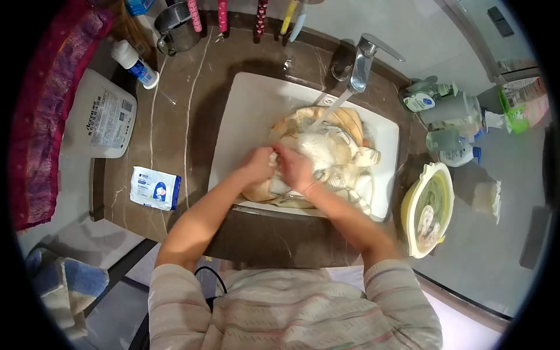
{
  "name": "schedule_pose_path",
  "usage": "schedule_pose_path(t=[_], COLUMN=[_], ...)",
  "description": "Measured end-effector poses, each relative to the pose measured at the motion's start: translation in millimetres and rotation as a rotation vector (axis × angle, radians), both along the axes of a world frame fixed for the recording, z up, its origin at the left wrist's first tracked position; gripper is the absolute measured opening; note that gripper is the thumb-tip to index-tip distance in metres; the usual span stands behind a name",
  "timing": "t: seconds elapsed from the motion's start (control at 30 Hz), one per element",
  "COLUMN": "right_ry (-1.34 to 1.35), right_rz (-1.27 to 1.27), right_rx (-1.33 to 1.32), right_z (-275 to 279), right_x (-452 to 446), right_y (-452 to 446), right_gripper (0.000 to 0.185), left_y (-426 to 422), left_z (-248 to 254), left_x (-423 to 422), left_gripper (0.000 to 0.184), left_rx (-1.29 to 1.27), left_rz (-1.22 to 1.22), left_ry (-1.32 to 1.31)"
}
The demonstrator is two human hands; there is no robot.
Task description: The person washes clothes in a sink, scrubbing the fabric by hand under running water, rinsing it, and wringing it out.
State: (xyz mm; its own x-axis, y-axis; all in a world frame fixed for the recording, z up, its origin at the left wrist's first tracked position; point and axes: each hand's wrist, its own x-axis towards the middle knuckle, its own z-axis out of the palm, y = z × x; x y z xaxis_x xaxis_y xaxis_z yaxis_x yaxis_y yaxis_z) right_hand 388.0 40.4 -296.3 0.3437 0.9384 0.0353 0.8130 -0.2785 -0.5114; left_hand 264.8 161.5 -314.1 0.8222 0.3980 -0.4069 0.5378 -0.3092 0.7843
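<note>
Wet cloth laundry (pixel 344 149), cream and tan with some dark stripes, is heaped in the white sink (pixel 388 175). Water runs onto it from the chrome faucet (pixel 363 64). My left hand (pixel 259 165) and my right hand (pixel 293 169) meet at the left side of the heap. The fingers of both are closed on a light part of the cloth, knuckles close together. My fingertips and the pinched bit of cloth are partly hidden. White foam or pale fabric lies just right of my right hand.
Left on the brown counter (pixel 169 111) are a wipes packet (pixel 154 188), a white jug (pixel 105 116), a tube (pixel 135 64) and a metal cup (pixel 177 29). Several bottles (pixel 452 116) and a yellow-green basin (pixel 411 233) stand at right. Toothbrush handles (pixel 261 17) hang behind the sink.
</note>
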Motion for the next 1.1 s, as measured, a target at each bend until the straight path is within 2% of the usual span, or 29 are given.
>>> schedule_pose_path(t=[0.03,0.07,0.13,0.2,0.27,0.3,0.33,0.37,0.4,0.43,0.53,0.63,0.73,0.8,0.87,0.93,1.0,1.07,1.1], right_ry=[-0.114,-0.206,-0.146,-0.230,0.112,0.112,0.109,0.108,0.098,0.081,0.123,0.402,0.801,0.957,0.895,1.140,1.136,1.102,1.053], right_rz=[0.091,0.121,0.155,0.121,-0.254,-0.278,-0.309,-0.206,-0.112,-0.027,0.056,-0.124,-0.134,0.057,0.148,0.288,0.258,0.146,0.142], right_rx=[-0.023,-0.188,-0.360,-0.186,-0.244,-0.161,-0.078,-0.046,-0.008,0.029,-0.111,0.008,-0.086,-0.006,-0.222,-0.060,-0.069,-0.137,-0.080], right_z=[-4.5,-5.8,7.6,-1.8,10.6,15.5,16.8,13.2,12.2,11.7,20.9,46.4,97.0,110.1,135.9,103.4,106.1,115.8,118.7], right_x=[9.3,26.1,48.6,58.9,50.8,39.6,28.7,14.5,3.3,-0.1,46.3,38.3,-4.4,-38.0,-75.2,-104.5,-117.5,-117.7,-111.8], right_y=[-5.6,-14.4,-10.1,-12.7,-8.6,-6.1,-5.4,-9.0,-16.0,-19.5,-22.5,6.3,54.7,79.5,102.4,116.6,120.7,111.1,100.4], right_gripper=[0.038,0.047,0.043,0.040,0.038,0.040,0.041,0.040,0.040,0.039,0.034,0.027,0.025,0.024,0.025,0.027,0.029,0.023,0.018], left_y=[11.9,15.3,17.5,11.7,5.2,-0.5,-6.3,-12.2,-20.9,-19.2,-2.8,-14.8,-9.9,-3.5,7.4,15.5,15.3,9.7,5.7], left_z=[53.5,64.1,72.3,74.0,63.0,51.6,55.0,35.0,27.0,42.9,83.7,88.7,112.0,132.8,138.0,132.6,129.4,136.9,141.6], left_x=[-0.4,-3.2,-3.8,3.8,1.1,0.7,2.1,18.9,17.5,13.9,-7.4,-31.2,-78.3,-126.7,-175.8,-214.6,-225.4,-208.4,-193.0], left_gripper=[0.053,0.052,0.050,0.048,0.045,0.042,0.037,0.034,0.034,0.035,0.037,0.037,0.031,0.026,0.019,0.020,0.022,0.021,0.019], left_rx=[-0.159,-0.140,-0.103,0.002,0.157,0.253,0.223,0.081,0.250,0.251,0.176,0.519,0.600,0.662,0.771,0.898,0.870,0.677,0.625], left_rz=[-0.019,-0.032,-0.064,0.023,0.125,0.168,0.183,0.132,-0.033,-0.126,-0.146,0.034,0.144,0.324,0.518,0.636,0.703,0.702,0.664], left_ry=[0.215,0.191,0.130,0.108,0.059,0.011,0.027,0.270,0.192,0.255,0.232,0.031,-0.309,-0.322,-0.229,-0.130,-0.171,-0.245,-0.321])
